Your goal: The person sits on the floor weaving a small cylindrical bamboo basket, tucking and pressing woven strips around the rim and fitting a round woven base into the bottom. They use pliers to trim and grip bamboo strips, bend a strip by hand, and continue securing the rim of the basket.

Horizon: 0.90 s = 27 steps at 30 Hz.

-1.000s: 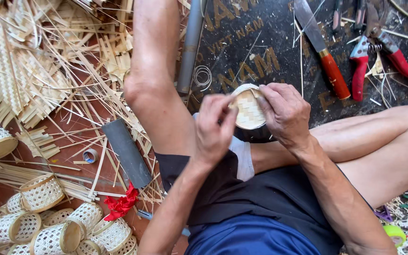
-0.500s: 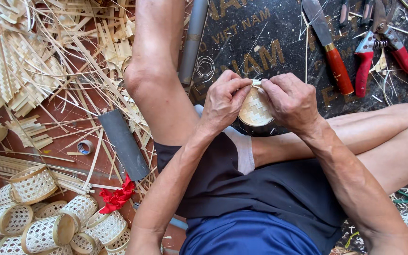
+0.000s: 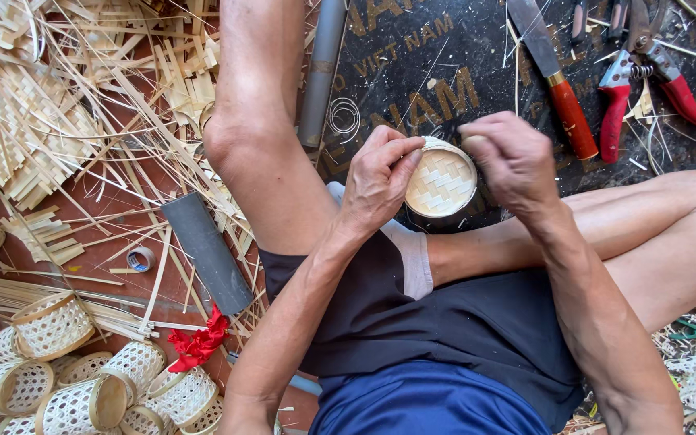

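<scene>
While both hands pinch rim, round woven basket faces up.

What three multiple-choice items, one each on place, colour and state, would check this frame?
1. Where is the round woven bamboo lid?
A. between both hands
B. on the dark mat beside the pruning shears
C. among the baskets

2. What colour is the knife handle?
A. blue
B. red
C. green

3. How is the left hand?
A. flat on the floor
B. pinching the lid's rim
C. holding shears

Answers: 1 A, the left hand and right hand flank it; 2 B, the handle is plainly red; 3 B, fingertips close on the rim.
</scene>
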Motion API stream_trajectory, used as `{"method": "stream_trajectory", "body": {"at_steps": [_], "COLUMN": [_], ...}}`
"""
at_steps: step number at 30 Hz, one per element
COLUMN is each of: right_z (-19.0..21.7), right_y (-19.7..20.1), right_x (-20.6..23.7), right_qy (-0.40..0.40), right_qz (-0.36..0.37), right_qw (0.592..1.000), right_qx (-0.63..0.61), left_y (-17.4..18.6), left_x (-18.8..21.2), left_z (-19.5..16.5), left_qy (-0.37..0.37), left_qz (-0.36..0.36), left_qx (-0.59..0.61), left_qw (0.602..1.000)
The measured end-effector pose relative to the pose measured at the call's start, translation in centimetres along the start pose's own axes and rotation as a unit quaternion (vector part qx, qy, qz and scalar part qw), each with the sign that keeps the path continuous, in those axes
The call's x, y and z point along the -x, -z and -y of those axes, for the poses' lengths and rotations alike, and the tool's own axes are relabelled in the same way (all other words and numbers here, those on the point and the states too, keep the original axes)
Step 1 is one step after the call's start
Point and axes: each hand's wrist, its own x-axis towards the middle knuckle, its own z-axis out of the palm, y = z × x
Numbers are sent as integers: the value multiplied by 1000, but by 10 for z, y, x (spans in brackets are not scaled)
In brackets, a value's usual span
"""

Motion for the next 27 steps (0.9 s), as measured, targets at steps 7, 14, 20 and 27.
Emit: {"method": "stream_trajectory", "body": {"at_steps": [7, 14, 20, 27], "right_z": [-3, 5, 2, 23], "right_y": [8, -9, 12, 5], "right_x": [30, 14, 27, 86], "right_qy": [-270, -47, -180, -292], "right_qz": [-13, 0, -14, -78], "right_qw": [937, 999, 967, 918], "right_qx": [-222, 9, -181, -255], "left_y": [1, -4, -6, -17], "left_x": [16, 18, 26, 59], "left_z": [11, 14, 7, -22], "left_qy": [121, 100, 139, 256], "left_qz": [31, 48, 22, 24], "left_qx": [94, 118, 132, 287], "left_qw": [988, 987, 981, 923]}}
